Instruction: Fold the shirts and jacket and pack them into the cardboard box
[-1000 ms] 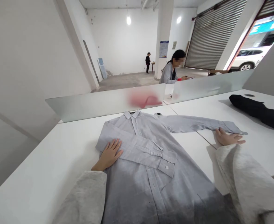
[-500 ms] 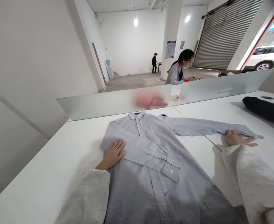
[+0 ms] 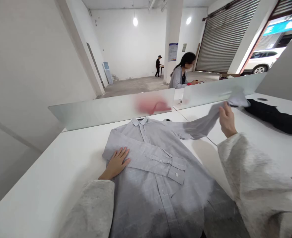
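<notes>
A grey button-up shirt (image 3: 146, 191) lies front up on the white table (image 3: 44, 168), its collar toward the far side. One sleeve (image 3: 146, 157) is folded across the chest, its buttoned cuff near the front placket. My left hand (image 3: 116, 162) rests flat on that folded sleeve near the shoulder, fingers spread. My right hand (image 3: 226, 120) grips the other sleeve (image 3: 198, 127) near its cuff and holds it up off the table. The raised cuff (image 3: 237, 99) is blurred beyond my fingers.
A frosted divider (image 3: 98, 110) runs along the table's far edge. Folded black cloth (image 3: 277, 115) lies at the right. Beyond the divider a person (image 3: 179, 74) sits holding something flat. Farther back another person (image 3: 158, 66) stands by a small table.
My right hand has closed on the outstretched sleeve and lifted it up and inward from the table. My left hand stays on the folded sleeve. The view has shifted slightly.
</notes>
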Demonstrator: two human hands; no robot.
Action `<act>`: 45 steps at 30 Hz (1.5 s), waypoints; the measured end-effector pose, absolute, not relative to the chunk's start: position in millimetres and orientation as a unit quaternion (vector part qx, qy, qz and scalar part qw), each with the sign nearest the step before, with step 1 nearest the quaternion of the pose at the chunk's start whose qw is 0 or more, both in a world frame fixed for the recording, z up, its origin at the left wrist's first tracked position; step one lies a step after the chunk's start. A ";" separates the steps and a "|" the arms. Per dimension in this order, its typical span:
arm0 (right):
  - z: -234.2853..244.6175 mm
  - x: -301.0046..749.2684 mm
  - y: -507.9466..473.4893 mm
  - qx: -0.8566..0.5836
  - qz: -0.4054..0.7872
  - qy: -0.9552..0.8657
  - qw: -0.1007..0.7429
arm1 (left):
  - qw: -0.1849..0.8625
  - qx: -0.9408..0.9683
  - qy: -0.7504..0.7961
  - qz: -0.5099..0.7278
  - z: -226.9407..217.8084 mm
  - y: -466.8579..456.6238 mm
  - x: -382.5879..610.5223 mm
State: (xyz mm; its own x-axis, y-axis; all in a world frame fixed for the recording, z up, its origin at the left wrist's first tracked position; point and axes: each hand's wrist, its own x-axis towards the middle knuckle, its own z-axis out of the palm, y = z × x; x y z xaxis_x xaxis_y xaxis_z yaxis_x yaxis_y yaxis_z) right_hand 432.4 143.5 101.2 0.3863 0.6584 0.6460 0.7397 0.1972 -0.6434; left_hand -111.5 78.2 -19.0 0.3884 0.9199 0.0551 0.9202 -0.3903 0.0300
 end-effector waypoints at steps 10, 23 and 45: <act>144.7 231.6 12.1 -0.113 0.193 -0.968 0.110 | 0.028 -0.844 -0.534 -0.042 -23.5 81.0 -114.9; 7.4 293.3 136.8 -0.523 -0.016 -0.825 0.212 | -0.064 -0.844 -0.499 -0.185 8.5 64.2 -104.9; -29.6 297.4 133.7 -0.518 -0.051 -0.850 0.082 | -0.277 -0.725 -0.602 -0.187 30.1 61.5 -114.5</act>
State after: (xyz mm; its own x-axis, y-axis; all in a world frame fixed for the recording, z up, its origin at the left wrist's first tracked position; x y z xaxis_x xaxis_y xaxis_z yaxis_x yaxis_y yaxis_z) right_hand 297.4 133.7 -29.6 -0.4503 0.8719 0.1925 0.8887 0.4585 0.0018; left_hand -114.5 61.5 30.1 0.2057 0.9766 -0.0628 0.7695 -0.1218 0.6269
